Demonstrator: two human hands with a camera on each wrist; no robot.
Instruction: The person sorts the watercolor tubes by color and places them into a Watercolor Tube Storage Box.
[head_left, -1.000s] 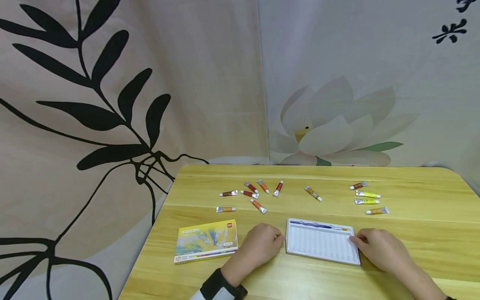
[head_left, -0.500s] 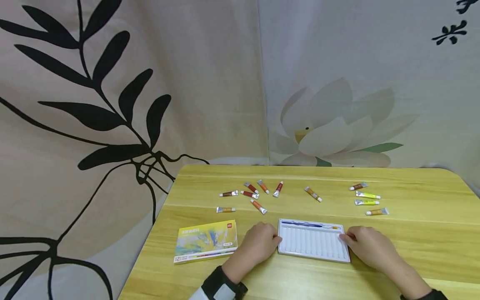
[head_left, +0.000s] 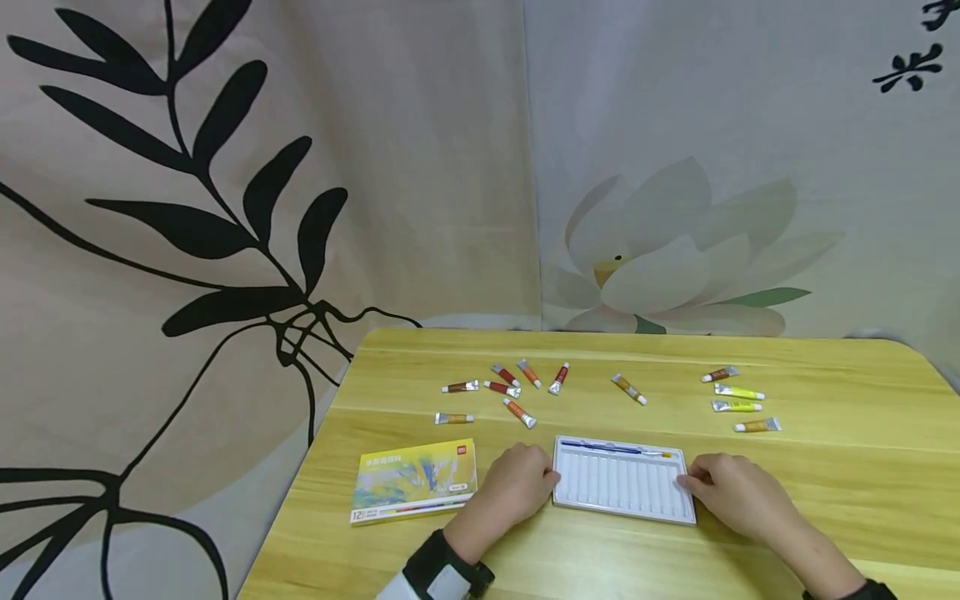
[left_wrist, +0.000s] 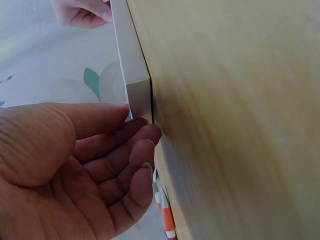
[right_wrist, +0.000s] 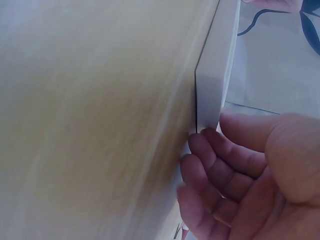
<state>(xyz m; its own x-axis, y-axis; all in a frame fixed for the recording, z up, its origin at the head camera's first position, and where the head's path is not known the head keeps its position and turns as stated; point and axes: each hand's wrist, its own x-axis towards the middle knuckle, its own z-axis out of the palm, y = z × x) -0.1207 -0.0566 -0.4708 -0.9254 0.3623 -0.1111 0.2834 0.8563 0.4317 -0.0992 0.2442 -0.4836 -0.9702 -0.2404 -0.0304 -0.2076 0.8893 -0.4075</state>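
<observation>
A white plastic paint tray [head_left: 619, 487] with a row of narrow slots lies on the table between the hands. A blue-handled paintbrush [head_left: 611, 447] sits in its long back groove. My left hand [head_left: 519, 482] grips the tray's left end, thumb on the rim and curled fingers against the side wall. At the opposite end my right hand [head_left: 738, 490] pinches the rim in the same way. Both wrist views show a corner of the tray close against the wood, with the left fingers [left_wrist: 142, 150] and right fingers [right_wrist: 200, 150] bent at its side.
A yellow paint box [head_left: 416, 482] lies left of the left hand. Behind the tray are scattered small paint tubes, among them an orange one [head_left: 520, 412], an ochre one [head_left: 628, 389] and a yellow one [head_left: 738, 392]. A patterned curtain [head_left: 450, 167] hangs beyond the table [head_left: 585, 567].
The tray has slid left along the table, its left end meeting my left hand. My right hand has moved left with it. Over the last half second they have hardly moved.
</observation>
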